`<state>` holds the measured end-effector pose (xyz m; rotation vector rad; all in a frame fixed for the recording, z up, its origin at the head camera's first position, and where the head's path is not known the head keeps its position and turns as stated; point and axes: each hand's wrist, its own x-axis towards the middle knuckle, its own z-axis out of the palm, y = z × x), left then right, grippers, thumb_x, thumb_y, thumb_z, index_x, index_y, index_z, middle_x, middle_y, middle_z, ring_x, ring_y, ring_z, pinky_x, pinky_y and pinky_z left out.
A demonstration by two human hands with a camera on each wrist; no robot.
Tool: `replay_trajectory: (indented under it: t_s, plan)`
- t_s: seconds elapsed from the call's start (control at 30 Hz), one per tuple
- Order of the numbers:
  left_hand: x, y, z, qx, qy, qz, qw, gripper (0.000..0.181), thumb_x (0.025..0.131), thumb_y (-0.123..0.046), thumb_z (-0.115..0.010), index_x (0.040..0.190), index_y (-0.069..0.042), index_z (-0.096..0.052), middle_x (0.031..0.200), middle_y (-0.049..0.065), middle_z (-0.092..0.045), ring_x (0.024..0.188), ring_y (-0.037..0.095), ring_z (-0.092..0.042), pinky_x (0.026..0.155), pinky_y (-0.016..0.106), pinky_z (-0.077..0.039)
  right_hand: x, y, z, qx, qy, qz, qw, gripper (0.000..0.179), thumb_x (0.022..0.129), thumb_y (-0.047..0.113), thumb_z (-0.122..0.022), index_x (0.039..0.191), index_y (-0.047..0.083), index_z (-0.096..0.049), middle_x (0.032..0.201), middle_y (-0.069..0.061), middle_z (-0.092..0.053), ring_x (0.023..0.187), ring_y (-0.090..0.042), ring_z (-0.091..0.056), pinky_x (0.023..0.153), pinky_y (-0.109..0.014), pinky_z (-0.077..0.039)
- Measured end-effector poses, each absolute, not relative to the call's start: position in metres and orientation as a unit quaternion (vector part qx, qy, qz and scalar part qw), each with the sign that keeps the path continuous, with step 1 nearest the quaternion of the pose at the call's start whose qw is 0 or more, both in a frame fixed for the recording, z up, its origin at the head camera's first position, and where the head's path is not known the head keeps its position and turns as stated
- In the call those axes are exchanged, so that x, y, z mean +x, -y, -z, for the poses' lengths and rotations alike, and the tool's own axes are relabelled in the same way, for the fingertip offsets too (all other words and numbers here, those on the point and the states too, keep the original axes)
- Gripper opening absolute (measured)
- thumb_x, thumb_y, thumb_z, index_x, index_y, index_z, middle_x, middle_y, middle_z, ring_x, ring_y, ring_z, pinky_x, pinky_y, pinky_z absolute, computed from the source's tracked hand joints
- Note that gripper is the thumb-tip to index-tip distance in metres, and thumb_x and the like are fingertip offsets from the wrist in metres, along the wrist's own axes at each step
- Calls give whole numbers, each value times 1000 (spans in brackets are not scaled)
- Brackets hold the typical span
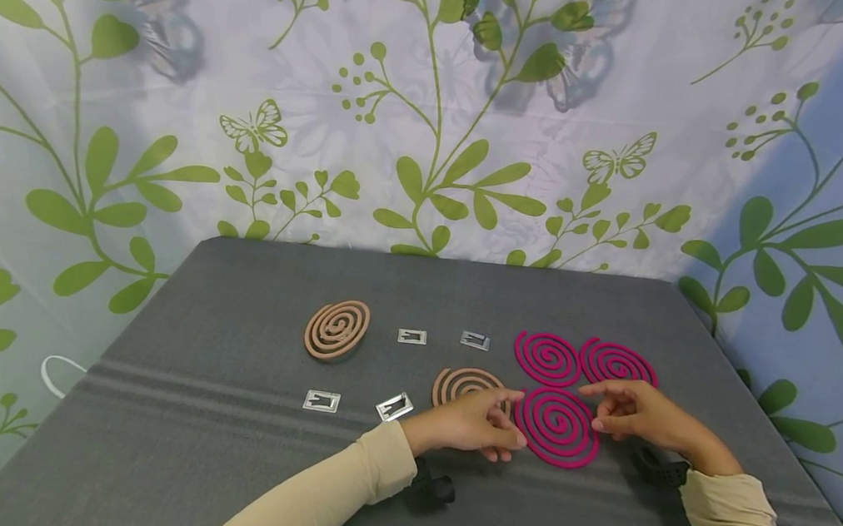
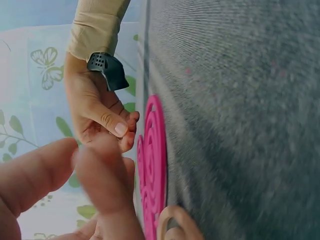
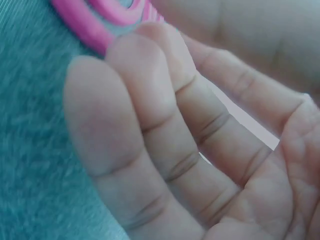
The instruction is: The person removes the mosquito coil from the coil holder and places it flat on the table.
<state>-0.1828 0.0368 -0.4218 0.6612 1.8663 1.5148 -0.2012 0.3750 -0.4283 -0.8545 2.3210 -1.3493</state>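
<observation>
In the head view three pink mosquito coils lie grouped at the right: the near pink coil (image 1: 558, 426), the back left pink coil (image 1: 547, 359) and the back right pink coil (image 1: 617, 364). My left hand (image 1: 471, 422) hovers at the near coil's left edge, thumb and forefinger apart, partly covering a brown coil (image 1: 456, 383). Over the near coil's right edge is my right hand (image 1: 637, 411), its forefinger stretched out and the other fingers loosely bent. Pink coils (image 2: 156, 150) appear edge-on in the left wrist view. Neither hand holds anything.
Another brown coil (image 1: 336, 330) sits at the back left. Several thin metal coil stands lie between and in front of it, among them one stand (image 1: 412, 336) and a nearer stand (image 1: 321, 401). Grey cloth (image 1: 186, 460) covers the table, with a patterned curtain (image 1: 433, 130) behind.
</observation>
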Motion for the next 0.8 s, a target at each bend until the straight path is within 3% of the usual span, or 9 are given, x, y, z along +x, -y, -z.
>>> replay_trajectory:
  t_s: [0.17, 0.3, 0.4, 0.47, 0.57, 0.6, 0.7, 0.8]
  plan:
    - [-184, -25, 417, 286, -720, -557, 299, 64, 102, 1, -72, 160, 6, -45, 111, 17, -78, 88, 23, -76, 77, 25, -61, -199, -367, 423, -297, -814, 476, 149, 37, 99, -6, -73, 136, -5, -68, 97, 2, -74, 77, -10, -69, 64, -30, -60]
    - [-186, -14, 414, 310, -726, -544, 286, 60, 102, -2, -73, 157, 6, -50, 118, 17, -77, 89, 9, -72, 76, 19, -56, -196, -359, 417, -286, -822, 471, 141, 39, 100, -4, -74, 136, -15, -63, 102, -5, -75, 85, -12, -73, 70, -31, -62]
    - [-187, -5, 412, 321, -721, -549, 273, 57, 101, -1, -73, 154, 8, -53, 122, 21, -76, 91, 2, -70, 80, 18, -56, -194, -353, 412, -281, -821, 477, 137, 39, 100, -3, -74, 137, -13, -64, 105, -9, -75, 89, -12, -75, 75, -31, -63]
    - [-187, 1, 411, 326, -722, -551, 264, 56, 101, -1, -73, 153, 8, -54, 125, 21, -75, 97, 2, -71, 89, 24, -58, -192, -349, 410, -282, -818, 484, 134, 39, 101, -3, -73, 139, -7, -66, 107, -11, -75, 93, -12, -75, 77, -30, -63]
    - [-186, 9, 410, 331, -735, -539, 244, 53, 101, -3, -73, 151, 4, -58, 124, 17, -76, 105, 6, -74, 122, 36, -38, -191, -342, 406, -288, -810, 494, 130, 41, 101, -3, -72, 140, 10, -70, 112, -10, -76, 99, -12, -75, 81, -29, -63]
    - [-185, 11, 410, 333, -741, -531, 240, 52, 102, -5, -73, 151, 3, -59, 125, 15, -76, 107, 6, -74, 125, 40, -35, -190, -340, 405, -290, -808, 496, 130, 43, 102, -3, -71, 140, 15, -71, 113, -10, -76, 100, -12, -76, 81, -28, -63]
    - [-184, 18, 406, 342, -749, -518, 232, 50, 103, -7, -72, 151, 1, -59, 129, 17, -75, 116, 12, -74, 128, 39, -30, -189, -332, 402, -291, -799, 509, 134, 47, 103, -3, -70, 139, 26, -71, 117, -9, -77, 105, -14, -76, 84, -28, -63]
    - [-185, 26, 400, 363, -741, -519, 226, 48, 105, -6, -70, 151, 3, -59, 134, 23, -72, 125, 27, -71, 109, 30, -52, -188, -325, 398, -293, -791, 520, 136, 46, 103, -4, -68, 140, 23, -70, 118, -9, -76, 108, -16, -76, 86, -29, -63]
